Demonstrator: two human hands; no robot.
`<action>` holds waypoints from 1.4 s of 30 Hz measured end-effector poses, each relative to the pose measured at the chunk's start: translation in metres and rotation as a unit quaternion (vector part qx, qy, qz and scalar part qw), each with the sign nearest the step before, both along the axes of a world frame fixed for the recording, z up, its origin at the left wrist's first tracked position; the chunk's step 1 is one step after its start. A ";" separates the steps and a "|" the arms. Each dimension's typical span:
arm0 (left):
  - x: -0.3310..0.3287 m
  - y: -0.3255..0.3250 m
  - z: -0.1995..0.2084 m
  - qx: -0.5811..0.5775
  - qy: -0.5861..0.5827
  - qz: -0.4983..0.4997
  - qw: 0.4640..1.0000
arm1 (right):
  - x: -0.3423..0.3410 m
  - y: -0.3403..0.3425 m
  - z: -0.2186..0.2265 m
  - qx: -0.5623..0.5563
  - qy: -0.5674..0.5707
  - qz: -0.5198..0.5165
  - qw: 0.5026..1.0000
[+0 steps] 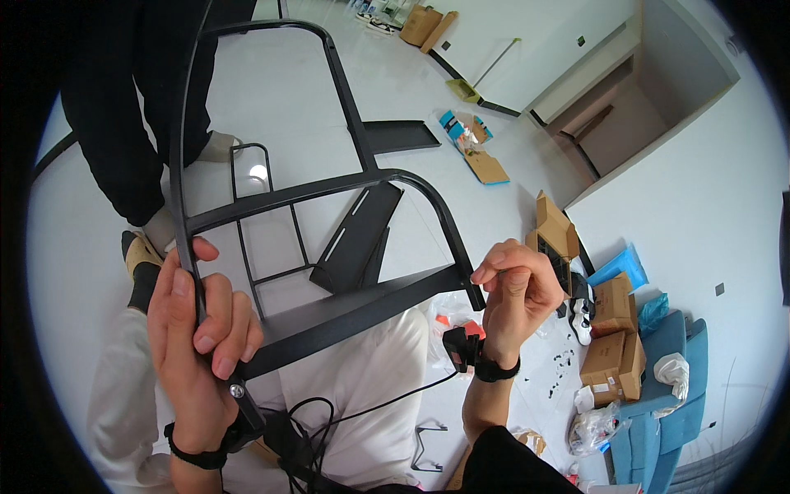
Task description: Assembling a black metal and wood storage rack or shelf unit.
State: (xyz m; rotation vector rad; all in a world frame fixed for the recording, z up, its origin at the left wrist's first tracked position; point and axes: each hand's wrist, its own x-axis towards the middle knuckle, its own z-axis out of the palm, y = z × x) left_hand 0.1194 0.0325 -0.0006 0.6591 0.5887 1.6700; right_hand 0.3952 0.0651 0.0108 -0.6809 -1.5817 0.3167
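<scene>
A black metal tube frame (284,196) leans up over my lap, with a flat black shelf panel (354,319) across its lower part. My left hand (197,325) wraps its fingers round the frame's left upright. Just below that hand, a silver bolt head (237,390) shows at the corner of the panel. At the right end of the panel, my right hand (520,288) is closed in a pinch against the lower end of the curved tube. Whatever small thing its fingertips may hold is hidden.
A person in black trousers (103,123) stands at the left. On the floor beyond the frame lie black metal panels (358,239) and a thin wire rack (271,280). To the right are an opened carton (555,230), stacked cardboard boxes (609,362) and a blue sofa (687,387).
</scene>
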 end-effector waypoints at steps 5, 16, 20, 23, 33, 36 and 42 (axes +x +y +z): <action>-0.001 0.001 0.000 -0.012 0.003 0.004 1.000 | 0.006 0.000 -0.002 0.029 -0.037 0.016 0.999; -0.004 -0.003 -0.001 0.009 0.010 -0.026 1.000 | -0.037 -0.025 0.012 -0.138 0.134 -0.060 0.980; 0.004 -0.004 0.000 0.000 -0.013 -0.035 0.999 | -0.046 -0.022 0.014 -0.137 0.171 -0.116 0.969; 0.007 -0.005 -0.003 0.015 -0.026 -0.039 0.999 | -0.051 -0.020 0.013 -0.143 0.199 -0.143 0.959; 0.004 -0.007 -0.004 0.040 -0.010 -0.062 0.997 | -0.058 -0.018 0.009 -0.120 0.187 -0.177 0.959; 0.005 -0.007 -0.004 0.038 -0.013 -0.063 0.997 | -0.058 -0.017 0.008 -0.127 0.165 -0.202 0.957; 0.005 -0.009 -0.001 0.025 -0.009 -0.050 0.998 | -0.048 -0.018 0.004 -0.133 0.165 -0.148 0.966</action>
